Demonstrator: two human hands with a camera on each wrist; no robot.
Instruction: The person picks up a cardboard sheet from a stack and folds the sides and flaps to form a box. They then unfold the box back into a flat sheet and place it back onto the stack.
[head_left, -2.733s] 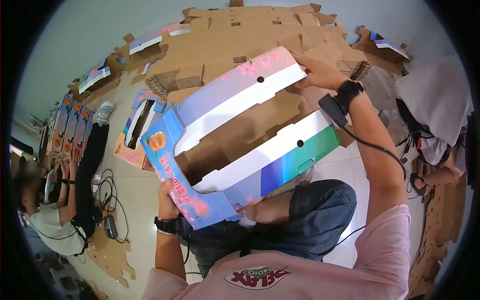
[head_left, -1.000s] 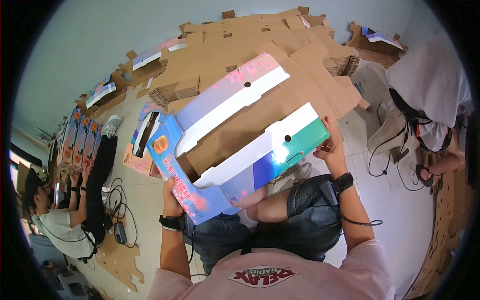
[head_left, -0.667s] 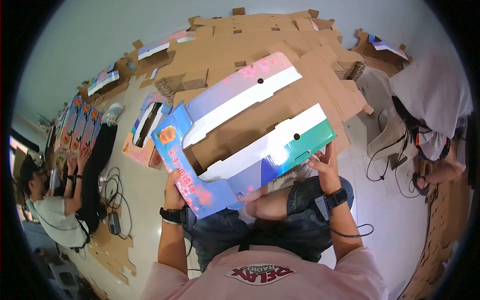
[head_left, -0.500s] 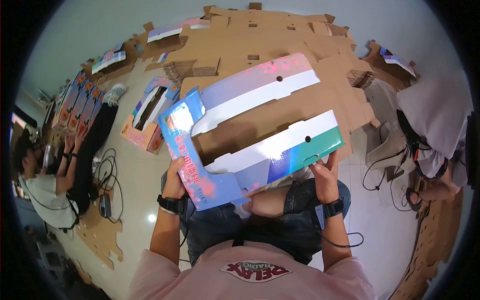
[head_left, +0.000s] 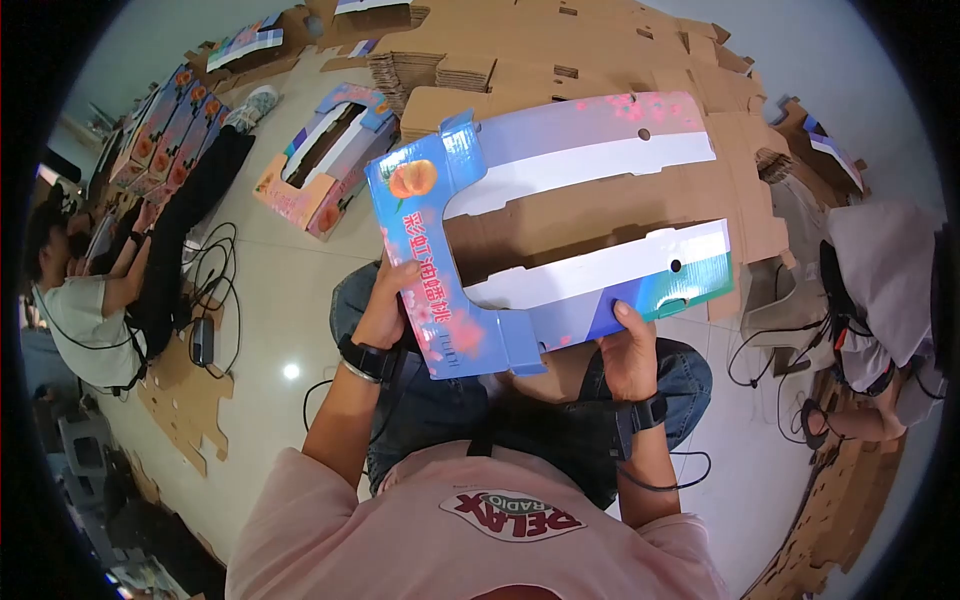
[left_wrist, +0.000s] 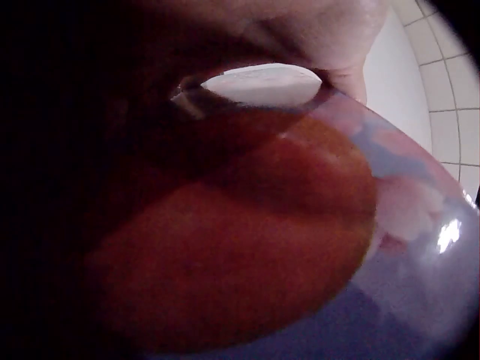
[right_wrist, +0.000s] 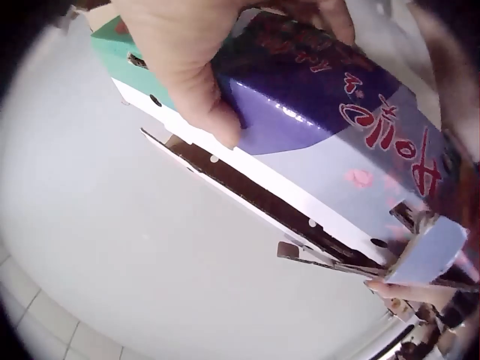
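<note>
A printed cardboard fruit box [head_left: 605,280] is held above the lap, its open top facing up and white inner flaps along both long sides. My left hand [head_left: 385,305] grips its blue end panel, thumb over the front beside red lettering. My right hand [head_left: 630,352] holds the near long side, thumb on the blue and green print. In the right wrist view, the thumb of the right hand [right_wrist: 184,64] presses the purple panel [right_wrist: 281,120] near the white edge. The left wrist view is dark and close to the box's printed surface [left_wrist: 255,225]; the fingers' undersides are hidden.
Another printed box [head_left: 325,165] stands on the floor at the left. Flattened cardboard sheets [head_left: 500,45] are stacked ahead. Several boxes [head_left: 170,140] stand in a row by a seated person [head_left: 95,315]. Black cables [head_left: 215,270] lie on the floor; a second person [head_left: 880,260] is at the right.
My right hand has left the box's far right corner and now grips the near long side. The box has turned closer to level and sits further right in view; my left hand stays on the end panel.
</note>
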